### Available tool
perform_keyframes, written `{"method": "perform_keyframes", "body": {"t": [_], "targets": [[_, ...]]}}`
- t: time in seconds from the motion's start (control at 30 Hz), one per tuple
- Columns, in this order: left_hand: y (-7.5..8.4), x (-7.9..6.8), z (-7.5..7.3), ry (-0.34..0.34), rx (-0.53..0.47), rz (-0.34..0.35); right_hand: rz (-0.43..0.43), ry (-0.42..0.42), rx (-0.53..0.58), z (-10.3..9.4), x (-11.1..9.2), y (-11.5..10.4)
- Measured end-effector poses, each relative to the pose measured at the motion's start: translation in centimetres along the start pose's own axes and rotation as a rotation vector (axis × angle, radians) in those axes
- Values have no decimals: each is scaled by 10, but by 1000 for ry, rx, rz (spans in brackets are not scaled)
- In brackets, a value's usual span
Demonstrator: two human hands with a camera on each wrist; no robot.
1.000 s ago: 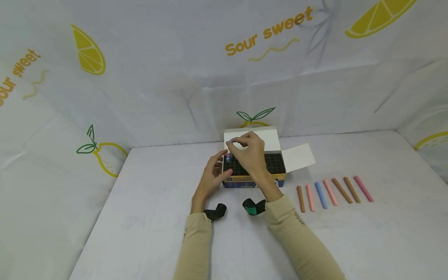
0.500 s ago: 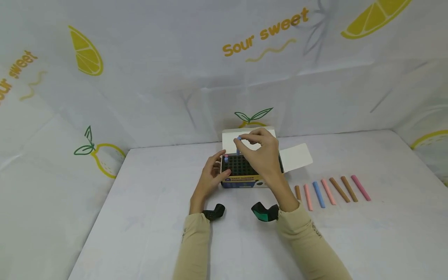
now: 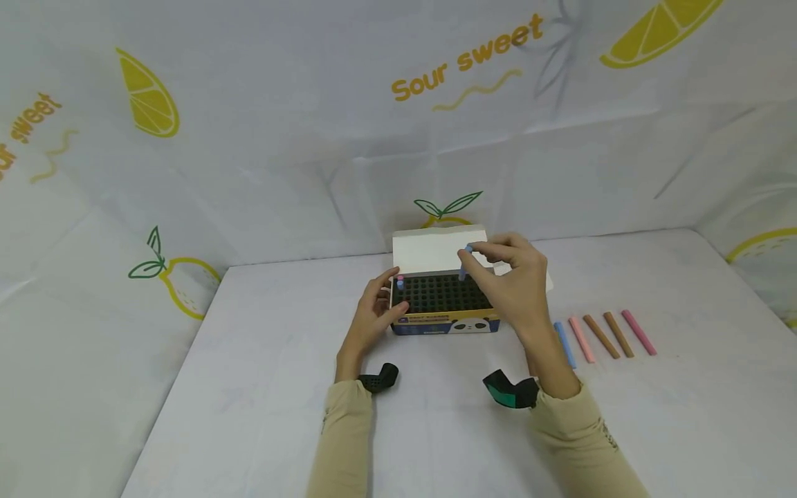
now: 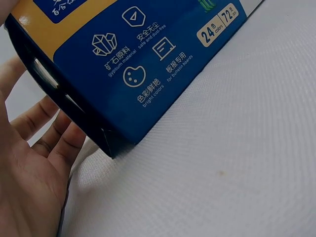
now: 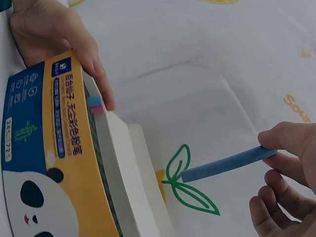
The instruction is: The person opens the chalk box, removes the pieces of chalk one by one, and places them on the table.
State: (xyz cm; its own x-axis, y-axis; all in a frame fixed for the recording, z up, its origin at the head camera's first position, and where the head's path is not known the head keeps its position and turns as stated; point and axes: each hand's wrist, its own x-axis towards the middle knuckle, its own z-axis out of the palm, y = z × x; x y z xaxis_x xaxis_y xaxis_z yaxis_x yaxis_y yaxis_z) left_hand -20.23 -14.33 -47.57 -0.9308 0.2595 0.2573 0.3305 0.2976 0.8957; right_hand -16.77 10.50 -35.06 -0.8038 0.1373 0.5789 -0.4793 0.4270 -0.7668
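Observation:
In the head view my left hand [image 3: 369, 318] grips the left end of an open chalk box [image 3: 443, 324], thumb over the front rim and fingers along the side. The box is blue and yellow with a panda's face, and its black insert has rows of holes. A blue chalk stick [image 3: 400, 284] and a pink one [image 3: 400, 277] stand at the insert's left end. My right hand [image 3: 521, 280] pinches another blue chalk stick [image 5: 224, 165] by its upper end between thumb and fingers, over the right part of the insert; the right wrist view shows the stick's free length.
Right of the box, several chalk sticks lie in a row on the white cloth: a blue one [image 3: 564, 344], a pink one [image 3: 582, 339], brown ones [image 3: 601, 335] and a magenta one [image 3: 639, 332]. The box's white lid [image 3: 429, 252] stands raised behind it.
My right hand has carried the blue chalk stick rightward from the box's left end to its right part, now covering the nearest chalks in the row. My left hand stays on the box.

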Motion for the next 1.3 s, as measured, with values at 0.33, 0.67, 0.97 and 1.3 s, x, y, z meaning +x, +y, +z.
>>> {"method": "perform_keyframes", "body": {"t": [0.33, 0.67, 0.97, 1.3], "targets": [[0, 0, 0, -2, -12, 4, 45, 80, -70, -45, -2, 11], [1, -1, -2, 1, 1, -1, 70, 156, -68, -85, -5, 27], [1, -1, 0, 8, 7, -20, 172, 177, -186, -120, -7, 39], [38, -5, -4, -26, 15, -27, 261, 16, -488, -173, -12, 68]]}}
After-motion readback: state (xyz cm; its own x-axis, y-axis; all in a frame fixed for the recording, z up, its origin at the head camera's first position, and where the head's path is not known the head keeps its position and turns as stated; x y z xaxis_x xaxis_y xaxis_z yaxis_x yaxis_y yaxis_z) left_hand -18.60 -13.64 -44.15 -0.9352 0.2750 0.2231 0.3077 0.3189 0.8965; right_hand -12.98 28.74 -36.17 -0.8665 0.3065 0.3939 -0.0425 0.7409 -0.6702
